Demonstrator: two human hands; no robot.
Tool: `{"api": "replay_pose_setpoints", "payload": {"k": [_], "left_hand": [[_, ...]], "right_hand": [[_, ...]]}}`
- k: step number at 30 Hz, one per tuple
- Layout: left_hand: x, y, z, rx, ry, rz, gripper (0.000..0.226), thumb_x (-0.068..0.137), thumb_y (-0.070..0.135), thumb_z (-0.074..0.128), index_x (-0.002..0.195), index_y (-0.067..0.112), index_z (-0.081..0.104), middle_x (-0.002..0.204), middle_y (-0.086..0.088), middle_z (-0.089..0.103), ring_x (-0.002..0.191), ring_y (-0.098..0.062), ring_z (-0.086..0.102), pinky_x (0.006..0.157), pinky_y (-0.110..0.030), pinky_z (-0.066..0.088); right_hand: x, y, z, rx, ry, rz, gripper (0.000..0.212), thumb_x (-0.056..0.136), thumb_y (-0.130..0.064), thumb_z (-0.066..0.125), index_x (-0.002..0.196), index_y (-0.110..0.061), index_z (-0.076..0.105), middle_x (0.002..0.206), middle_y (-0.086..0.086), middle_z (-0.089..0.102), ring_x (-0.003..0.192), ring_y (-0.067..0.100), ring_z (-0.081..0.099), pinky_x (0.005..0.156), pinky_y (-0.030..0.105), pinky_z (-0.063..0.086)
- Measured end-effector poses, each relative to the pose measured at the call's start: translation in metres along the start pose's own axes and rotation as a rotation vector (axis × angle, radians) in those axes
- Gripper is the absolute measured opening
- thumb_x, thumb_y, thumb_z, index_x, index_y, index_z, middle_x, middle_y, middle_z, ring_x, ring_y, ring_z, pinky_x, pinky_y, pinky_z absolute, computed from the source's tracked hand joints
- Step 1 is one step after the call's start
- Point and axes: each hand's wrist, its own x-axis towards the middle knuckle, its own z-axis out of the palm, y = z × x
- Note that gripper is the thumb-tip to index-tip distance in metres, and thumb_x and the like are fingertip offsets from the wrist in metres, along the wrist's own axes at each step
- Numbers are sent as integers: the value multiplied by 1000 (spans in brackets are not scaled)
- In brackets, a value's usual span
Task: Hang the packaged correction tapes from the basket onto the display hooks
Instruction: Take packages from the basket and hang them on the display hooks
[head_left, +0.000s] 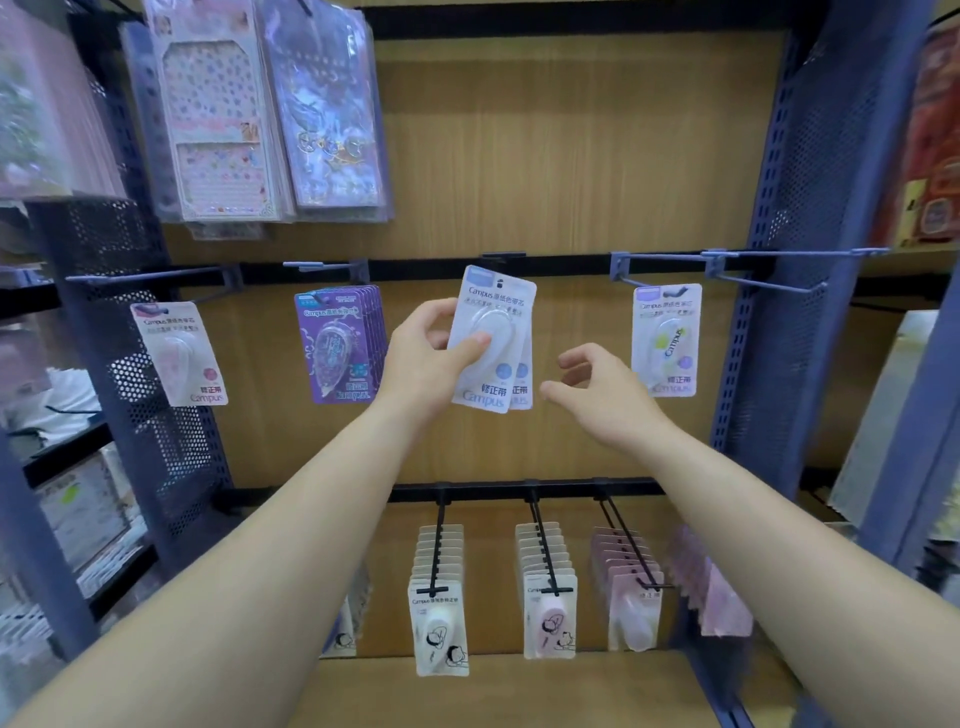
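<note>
My left hand (434, 353) grips a white-and-blue correction tape pack (493, 312), thumb across its blister, up at the middle hook (503, 256) on the black rail. A second like pack (521, 382) peeks out just behind it. My right hand (597, 384) hovers to the right of the packs with loosely curled fingers and holds nothing. On the same rail hang a pink pack (179, 353) at left, a stack of purple packs (337, 345), and a pack with yellow and purple dots (667, 340) at right. The basket is out of view.
Bare hooks (769, 283) jut out at the rail's right end. A lower rail carries rows of tape packs (439, 597) on black hooks. Sticker sheets (270, 109) hang at upper left. Blue perforated side panels (810, 260) flank the wooden back wall.
</note>
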Motion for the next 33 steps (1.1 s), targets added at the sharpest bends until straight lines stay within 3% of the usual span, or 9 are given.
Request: {"api": "replay_pose_setpoints", "payload": {"k": [7,12,15,17,20,22,24,30,33], "left_hand": [[0,-2,7,7,51,-50,28,94,29,73,120,29,61,104,2,76,90,-12,76,66,-29,60],[8,-3,12,97,103,-65,29,92,34,75,117,27,63,104,0,74,93,-17,74,73,-39,63],[13,-3,18,224,135,-58,33,93,38,72,123,25,63,108,5,69,81,-4,65,53,-15,49],[11,-7,21,316,122,-59,40,95,37,70,131,22,60,118,6,66,74,0,58,49,-11,40],[-7,-16,17,427,40,-81,62,93,39,72,146,19,49,139,2,60,100,-10,60,68,-17,43],[-25,-28,10,517,-13,-82,72,91,40,73,153,19,41,149,0,54,127,-18,56,93,-29,49],[-45,-41,-2,612,-47,-76,72,91,40,72,154,21,41,151,-1,53,136,-20,52,111,-37,43],[-126,-88,-31,794,-293,-171,63,94,39,66,151,21,46,152,1,52,135,-17,52,107,-29,41],[-178,-133,-43,886,-414,-255,64,93,42,65,151,22,45,151,-1,52,136,-19,51,108,-33,44]], "right_hand": [[-4,5,-12,-26,-45,-22,34,94,-37,70,123,-22,61,114,-7,63,94,2,58,63,17,43],[-7,3,-5,-5,-62,-17,29,93,-38,70,117,-22,64,112,-9,64,102,8,61,70,18,45],[-10,4,-4,-30,-70,-10,27,94,-37,69,116,-22,64,112,-9,63,99,7,60,68,16,43],[-15,4,-3,-63,-82,-7,26,95,-36,68,116,-22,63,112,-9,63,99,9,61,68,14,42],[-25,8,3,-148,-108,-15,29,94,-35,68,118,-21,62,112,-7,63,102,12,60,74,22,43],[-32,13,9,-249,-138,-32,34,94,-37,67,123,-21,60,116,-4,62,104,14,59,85,29,46],[-40,19,14,-366,-172,-41,40,95,-40,64,130,-20,57,123,-2,60,109,17,59,94,37,50],[-80,41,41,-586,-286,-30,47,95,-39,59,136,-19,53,133,5,56,113,25,60,92,41,53],[-118,69,70,-652,-382,-9,46,94,-41,57,135,-20,53,134,6,56,117,29,58,89,40,52]]}}
